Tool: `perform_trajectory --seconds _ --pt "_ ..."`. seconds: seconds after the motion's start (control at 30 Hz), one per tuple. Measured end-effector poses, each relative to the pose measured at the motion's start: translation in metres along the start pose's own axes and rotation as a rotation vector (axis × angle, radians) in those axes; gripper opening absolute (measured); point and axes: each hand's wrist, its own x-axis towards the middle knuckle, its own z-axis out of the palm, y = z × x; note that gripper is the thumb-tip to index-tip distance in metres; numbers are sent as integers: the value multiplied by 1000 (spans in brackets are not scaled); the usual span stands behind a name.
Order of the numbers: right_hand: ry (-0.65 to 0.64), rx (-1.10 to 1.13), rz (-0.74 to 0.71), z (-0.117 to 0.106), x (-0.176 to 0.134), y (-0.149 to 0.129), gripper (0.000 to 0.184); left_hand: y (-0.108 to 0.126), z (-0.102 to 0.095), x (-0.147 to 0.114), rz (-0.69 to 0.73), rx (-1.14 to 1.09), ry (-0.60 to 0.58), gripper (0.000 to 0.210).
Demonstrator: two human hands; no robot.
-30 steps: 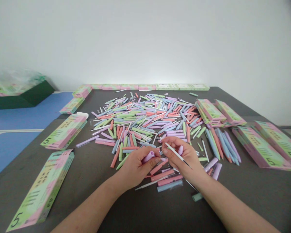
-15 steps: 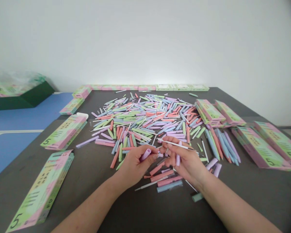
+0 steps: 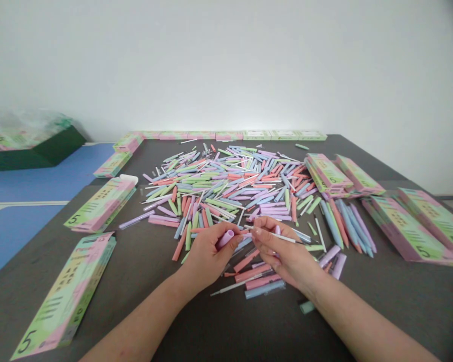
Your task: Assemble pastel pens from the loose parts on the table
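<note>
My left hand (image 3: 210, 252) is closed around a purple pen barrel (image 3: 225, 239), whose hollow end points up toward me. Between the thumb and fingers of my right hand (image 3: 283, 249) is a thin white pen refill (image 3: 275, 235) with a dark end, lying nearly level. A second purple pen piece (image 3: 277, 230) shows among the right fingers, mostly hidden. The two hands almost meet at their fingertips. Just below them lie pink barrels (image 3: 263, 279), a blue barrel (image 3: 265, 290) and a white refill (image 3: 232, 288) on the dark table.
A wide heap of coloured pen parts (image 3: 226, 181) spreads behind my hands. Capped-looking pens (image 3: 349, 226) lie in a row at right, beside stacked boxes (image 3: 411, 229). More boxes (image 3: 66, 291) line the left side and back edge. A dark green bin (image 3: 60, 146) stands far left.
The white refill in my right hand has dropped slightly and its near end has come closer to my left fingertips. My right fingers have closed in more. The left hand has barely moved.
</note>
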Motion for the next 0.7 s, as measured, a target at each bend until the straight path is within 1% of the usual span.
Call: perform_trajectory --seconds 0.13,0.23,0.43,0.5,0.6,0.7 --pt "38 -270 -112 0 -2 1 27 0 0 0 13 6 -2 15" --pt "60 -400 -167 -1 -2 2 26 -1 0 1 14 13 -10 15" --pt "68 -493 -184 -3 -2 2 20 -2 0 0 25 19 -64 16" --pt "103 -494 -203 -4 -4 0 18 -2 -1 -2 20 22 -112 17" --pt "174 -428 -245 -7 -7 -6 18 -1 -5 -4 18 -5 -215 24" --pt "175 -443 -275 -8 -8 -12 17 1 -8 -5 45 -40 -277 30"
